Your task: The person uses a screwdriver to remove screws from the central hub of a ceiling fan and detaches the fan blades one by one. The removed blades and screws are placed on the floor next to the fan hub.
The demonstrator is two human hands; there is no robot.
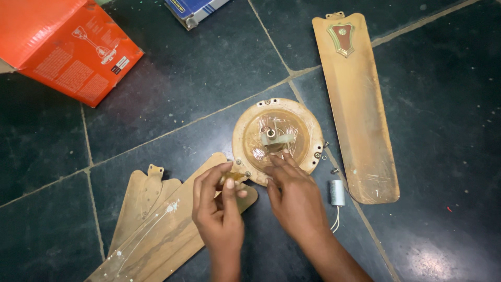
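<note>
Three fan blades (360,104), one motor housing (277,140), one capacitor (337,192); my left hand (219,209) fingers pinching a small brass part (233,178), right hand (295,193) fingers spread on housing.

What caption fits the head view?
Two hands, left hand and right hand, at a round fan motor on a dark tiled floor.
</note>
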